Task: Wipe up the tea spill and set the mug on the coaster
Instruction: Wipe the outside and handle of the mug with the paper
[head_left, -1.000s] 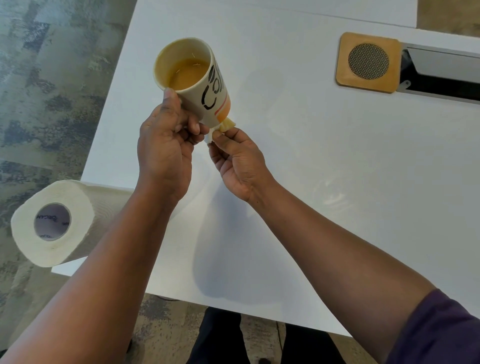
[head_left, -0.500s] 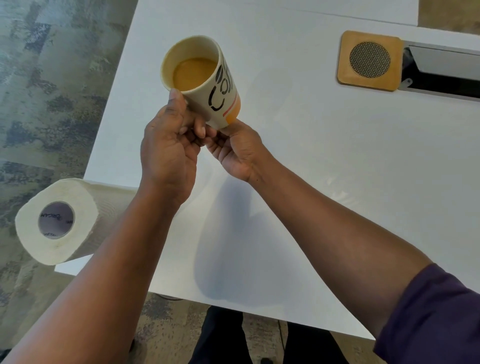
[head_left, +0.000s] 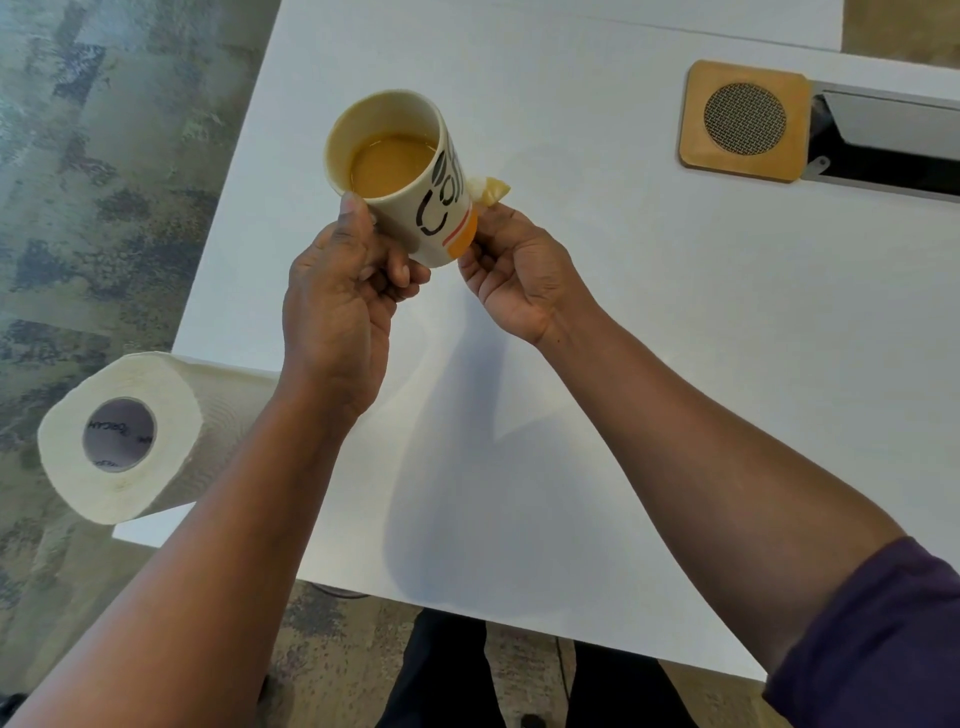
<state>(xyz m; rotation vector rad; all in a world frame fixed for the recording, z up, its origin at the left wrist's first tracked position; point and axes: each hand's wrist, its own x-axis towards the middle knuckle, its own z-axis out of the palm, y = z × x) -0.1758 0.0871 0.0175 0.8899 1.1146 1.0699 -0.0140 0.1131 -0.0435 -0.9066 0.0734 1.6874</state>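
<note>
Mug: we see the mug (head_left: 415, 176) up in the air over the table (head_left: 649, 364), tilted, tea inside, black lettering and an orange band near its base.
Left hand: our left hand (head_left: 343, 306) grips the mug from the near side, thumb up by the rim, fingers curled round the lower wall.
Right hand: our right hand (head_left: 519, 275) sits just right of the mug's base, fingers curled, pinching a small tea-stained paper wad (head_left: 488, 189) against the mug's side.
Paper wad: it pokes up just right of the mug, touching the wall above the orange band; how much is tucked in the hand we cannot tell.
Coaster: the wooden coaster (head_left: 745, 122) with its round mesh centre lies well right of the mug, flat on the table, nothing on it.
Slot: a dark cable slot (head_left: 893, 150) in the table lies right of the coaster, touching its right edge.
Paper roll: the paper towel roll (head_left: 130, 436) lies on its side, well below and left of the mug, overhanging the table's left edge.
</note>
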